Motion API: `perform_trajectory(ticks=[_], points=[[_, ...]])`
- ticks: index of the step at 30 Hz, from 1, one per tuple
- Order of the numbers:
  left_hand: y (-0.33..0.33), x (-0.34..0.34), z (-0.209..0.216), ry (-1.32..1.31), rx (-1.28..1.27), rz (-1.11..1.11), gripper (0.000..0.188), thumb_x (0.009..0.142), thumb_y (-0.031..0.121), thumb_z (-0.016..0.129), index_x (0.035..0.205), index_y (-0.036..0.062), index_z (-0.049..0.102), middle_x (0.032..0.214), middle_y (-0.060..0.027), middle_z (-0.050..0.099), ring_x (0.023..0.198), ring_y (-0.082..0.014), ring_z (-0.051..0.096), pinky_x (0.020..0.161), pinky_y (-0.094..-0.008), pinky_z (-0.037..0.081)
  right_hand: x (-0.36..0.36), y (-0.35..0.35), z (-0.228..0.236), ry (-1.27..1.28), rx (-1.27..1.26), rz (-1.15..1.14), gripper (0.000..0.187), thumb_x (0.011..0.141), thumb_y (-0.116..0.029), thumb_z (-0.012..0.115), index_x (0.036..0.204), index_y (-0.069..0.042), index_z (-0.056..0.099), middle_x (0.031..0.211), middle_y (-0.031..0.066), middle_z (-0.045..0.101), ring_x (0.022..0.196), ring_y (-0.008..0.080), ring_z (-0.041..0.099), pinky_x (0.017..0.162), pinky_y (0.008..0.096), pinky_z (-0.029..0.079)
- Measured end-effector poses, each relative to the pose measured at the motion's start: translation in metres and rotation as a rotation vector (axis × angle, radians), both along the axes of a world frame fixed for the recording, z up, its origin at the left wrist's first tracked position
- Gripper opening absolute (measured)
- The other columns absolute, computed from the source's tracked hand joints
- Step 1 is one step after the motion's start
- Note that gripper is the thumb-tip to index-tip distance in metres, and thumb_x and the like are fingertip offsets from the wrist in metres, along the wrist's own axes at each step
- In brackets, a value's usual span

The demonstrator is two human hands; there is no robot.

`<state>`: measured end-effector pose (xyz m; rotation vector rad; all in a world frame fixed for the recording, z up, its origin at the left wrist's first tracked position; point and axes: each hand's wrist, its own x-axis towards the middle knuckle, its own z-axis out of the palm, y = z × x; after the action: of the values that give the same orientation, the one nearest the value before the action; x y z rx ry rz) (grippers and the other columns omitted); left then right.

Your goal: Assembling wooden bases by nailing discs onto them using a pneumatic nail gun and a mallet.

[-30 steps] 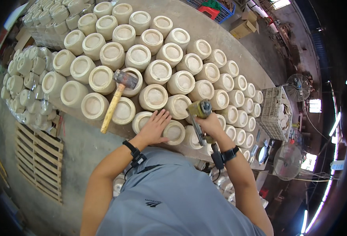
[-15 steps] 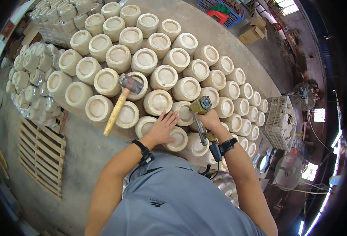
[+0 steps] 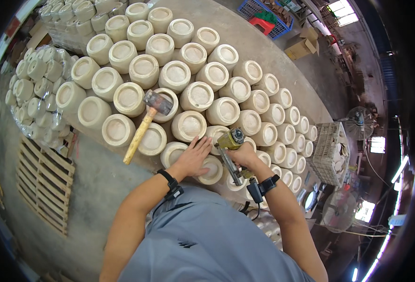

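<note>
Rows of cream, rounded pot-like pieces (image 3: 189, 125) stand close together, each with a round recess on top. My left hand (image 3: 193, 157) lies flat with its fingers spread over the near pieces, holding nothing. In my right hand (image 3: 243, 155) is a nail gun (image 3: 231, 139) with a yellow-green head, a dark cap and a long metal magazine. My fingers wrap round its grip, and it is over the near pieces just right of my left hand. A mallet (image 3: 143, 134) with a dark head and wooden handle rests across the pieces to the left.
At left, a wooden pallet (image 3: 43, 185) lies on the floor below plastic-wrapped stacks of similar pieces (image 3: 38, 89). A pale crate (image 3: 327, 155) holding pieces stands at right near fans (image 3: 337, 209). Far off are a blue crate (image 3: 280, 29), a red stool (image 3: 262, 24) and a cardboard box (image 3: 302, 43).
My right hand has brought the nail gun left and a little nearer to me, closer to my left hand. The left hand stays on the pieces; the mallet lies as before.
</note>
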<state>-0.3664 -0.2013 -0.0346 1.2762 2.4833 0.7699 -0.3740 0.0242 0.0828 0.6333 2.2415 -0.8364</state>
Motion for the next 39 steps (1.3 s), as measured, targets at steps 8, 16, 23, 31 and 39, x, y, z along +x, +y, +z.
perform_trajectory(ticks=[8, 16, 23, 31, 39], points=[[-0.029, -0.015, 0.004, -0.092, 0.033, 0.131, 0.086, 0.089, 0.044, 0.068, 0.156, 0.0009, 0.036, 0.165, -0.0226, 0.03, 0.156, -0.0371, 0.022, 0.128, -0.053, 0.012, -0.028, 0.032, 0.01, 0.057, -0.069, -0.063, 0.03, 0.088, -0.03, 0.076, 0.089, 0.001, 0.073, 0.062, 0.0071, 0.064, 0.047, 0.0161, 0.06, 0.046, 0.0345, 0.048], [-0.082, 0.01, 0.012, -0.012, -0.021, 0.271, 0.082, 0.091, 0.042, 0.067, 0.157, 0.0044, 0.036, 0.165, -0.0219, 0.03, 0.155, -0.0403, 0.024, 0.125, -0.0563, 0.016, -0.11, 0.057, -0.016, 0.256, 0.078, -0.07, 0.032, 0.088, -0.029, 0.076, 0.088, 0.003, 0.07, 0.06, 0.0071, 0.062, 0.045, 0.0169, 0.059, 0.043, 0.0338, 0.047], [-0.128, 0.064, -0.004, -0.093, -0.032, 0.39, 0.076, 0.09, 0.036, 0.068, 0.154, 0.0046, 0.042, 0.162, -0.0219, 0.036, 0.153, -0.0405, 0.027, 0.125, -0.0576, 0.017, -0.126, 0.06, -0.021, 0.18, 0.095, -0.061, 0.033, 0.089, -0.029, 0.076, 0.087, 0.004, 0.07, 0.061, 0.0081, 0.063, 0.046, 0.0178, 0.059, 0.043, 0.0354, 0.047], [-0.076, -0.018, 0.008, -0.032, 0.012, 0.279, 0.076, 0.092, 0.042, 0.064, 0.155, 0.0052, 0.042, 0.164, -0.0213, 0.034, 0.153, -0.0397, 0.028, 0.125, -0.0569, 0.018, -0.121, 0.05, -0.005, 0.125, 0.05, -0.035, 0.038, 0.086, -0.033, 0.075, 0.101, 0.001, 0.073, 0.072, 0.013, 0.069, 0.055, 0.0219, 0.065, 0.053, 0.0369, 0.052], [-0.055, -0.034, -0.001, 0.013, -0.055, 0.267, 0.074, 0.093, 0.044, 0.062, 0.155, 0.0081, 0.042, 0.163, -0.019, 0.036, 0.153, -0.0373, 0.028, 0.124, -0.0556, 0.022, -0.104, 0.039, -0.01, 0.0, 0.064, 0.043, 0.042, 0.087, -0.036, 0.076, 0.097, 0.005, 0.072, 0.069, 0.0126, 0.068, 0.055, 0.0219, 0.065, 0.055, 0.0372, 0.053]])
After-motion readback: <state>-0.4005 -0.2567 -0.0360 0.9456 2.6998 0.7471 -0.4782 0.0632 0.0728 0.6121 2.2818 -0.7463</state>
